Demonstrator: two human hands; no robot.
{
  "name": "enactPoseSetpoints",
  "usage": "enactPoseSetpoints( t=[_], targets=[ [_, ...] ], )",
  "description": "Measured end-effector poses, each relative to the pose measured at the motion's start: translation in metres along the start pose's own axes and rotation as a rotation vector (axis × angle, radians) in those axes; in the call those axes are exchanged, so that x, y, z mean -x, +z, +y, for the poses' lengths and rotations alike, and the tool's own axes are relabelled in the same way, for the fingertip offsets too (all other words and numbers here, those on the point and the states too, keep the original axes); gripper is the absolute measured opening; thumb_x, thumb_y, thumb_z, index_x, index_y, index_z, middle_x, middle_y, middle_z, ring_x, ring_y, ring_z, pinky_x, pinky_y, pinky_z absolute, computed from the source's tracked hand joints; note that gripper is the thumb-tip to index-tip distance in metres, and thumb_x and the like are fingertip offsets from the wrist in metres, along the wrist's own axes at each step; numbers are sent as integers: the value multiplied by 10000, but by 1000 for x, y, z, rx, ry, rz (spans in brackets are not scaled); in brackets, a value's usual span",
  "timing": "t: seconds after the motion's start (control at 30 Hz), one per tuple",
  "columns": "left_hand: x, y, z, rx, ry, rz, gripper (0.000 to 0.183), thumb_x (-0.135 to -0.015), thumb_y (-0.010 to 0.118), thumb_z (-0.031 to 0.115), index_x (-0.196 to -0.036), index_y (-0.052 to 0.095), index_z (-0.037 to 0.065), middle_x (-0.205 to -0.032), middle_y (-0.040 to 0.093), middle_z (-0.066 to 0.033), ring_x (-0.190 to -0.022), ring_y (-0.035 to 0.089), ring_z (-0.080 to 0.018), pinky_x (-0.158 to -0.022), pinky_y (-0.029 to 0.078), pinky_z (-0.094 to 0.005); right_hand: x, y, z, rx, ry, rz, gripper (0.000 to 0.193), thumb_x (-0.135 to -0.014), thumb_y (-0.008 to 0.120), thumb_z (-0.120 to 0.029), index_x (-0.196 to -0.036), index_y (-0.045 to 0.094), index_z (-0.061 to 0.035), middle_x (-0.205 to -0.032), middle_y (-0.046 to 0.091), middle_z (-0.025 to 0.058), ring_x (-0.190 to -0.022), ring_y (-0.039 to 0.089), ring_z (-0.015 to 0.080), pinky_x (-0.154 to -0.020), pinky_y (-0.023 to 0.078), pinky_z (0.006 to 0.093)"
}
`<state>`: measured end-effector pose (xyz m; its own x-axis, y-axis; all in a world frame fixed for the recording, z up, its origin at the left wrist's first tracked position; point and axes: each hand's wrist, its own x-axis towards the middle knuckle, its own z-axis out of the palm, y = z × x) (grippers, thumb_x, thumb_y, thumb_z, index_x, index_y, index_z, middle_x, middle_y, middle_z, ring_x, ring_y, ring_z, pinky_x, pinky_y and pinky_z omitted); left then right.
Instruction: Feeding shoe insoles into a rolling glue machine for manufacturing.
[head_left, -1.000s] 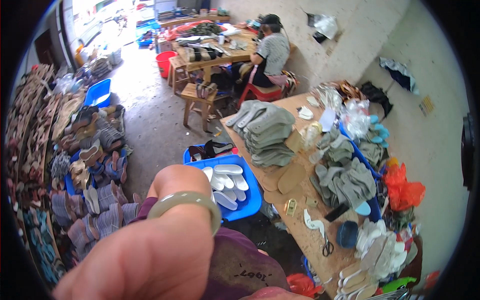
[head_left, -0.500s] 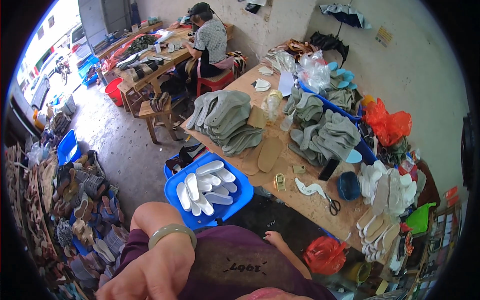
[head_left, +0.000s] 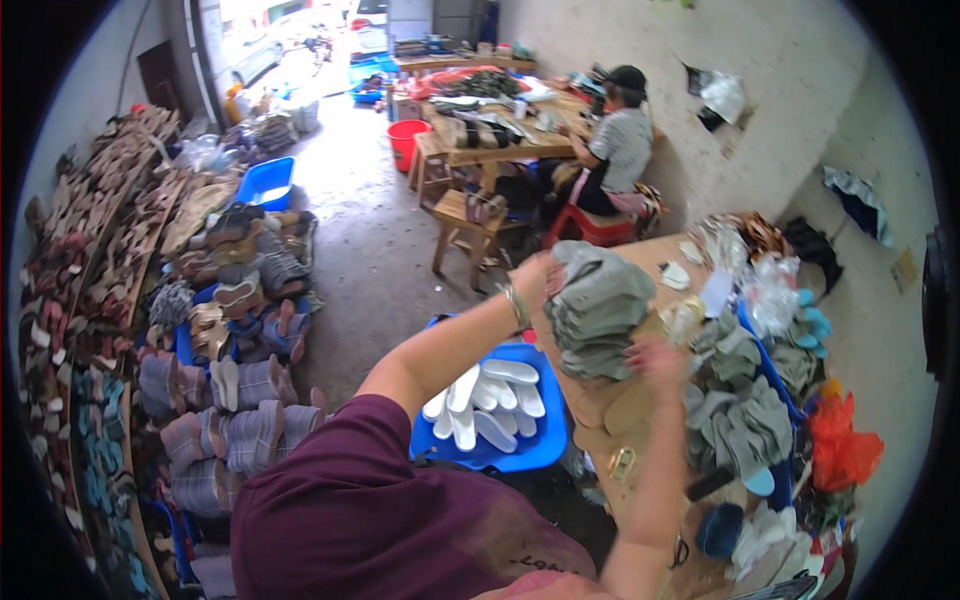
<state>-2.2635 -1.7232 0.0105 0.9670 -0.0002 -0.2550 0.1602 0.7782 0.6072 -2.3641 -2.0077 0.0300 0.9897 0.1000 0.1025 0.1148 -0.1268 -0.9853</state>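
Two hands are on the job: my left hand (head_left: 535, 275) reaches out to the far side of the stack of grey pieces (head_left: 597, 305) on the tabletop (head_left: 640, 255), and my right hand (head_left: 655, 358) comes in at its near side, low down. I judge this to be the taking-hold step, both hands closing in on the stack from opposite sides. My left fingers rest against the top corner of the stack, but they are mostly hidden behind it, so I cannot tell whether they are curled round anything. My right hand is blurred, and I cannot tell whether its fingers are apart or together. The stack sits near the tabletop's left edge and leans a little, so the next move calls for even pressure from both sides and a level lift, or the upper pieces could slide off. Flat tan soles (head_left: 615, 405) lie just under my right hand, and more grey pieces (head_left: 745, 420) are heaped to the right, crowding that side. A blue tray (head_left: 530, 450) of white soles (head_left: 480, 395) stands below the tabletop's edge, right where anything would drop. An orange bag (head_left: 840, 445) sits further right. Another person (head_left: 615, 150) works seated at a far table, well apart.
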Motion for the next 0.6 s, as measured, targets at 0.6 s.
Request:
enactPoseSetpoints(
  t=[0.6],
  targets=[
    [73,-327,-66,-1145,-461,89,406,-888,524,368,-1146,592,61,-981,665,-106,-926,649,-222,-744,515,-345,254,45,239,9,822,63,214,-934,534,-195,-944,645,-12,-848,669,65,-704,625,119,-615,470,248]
  ],
)
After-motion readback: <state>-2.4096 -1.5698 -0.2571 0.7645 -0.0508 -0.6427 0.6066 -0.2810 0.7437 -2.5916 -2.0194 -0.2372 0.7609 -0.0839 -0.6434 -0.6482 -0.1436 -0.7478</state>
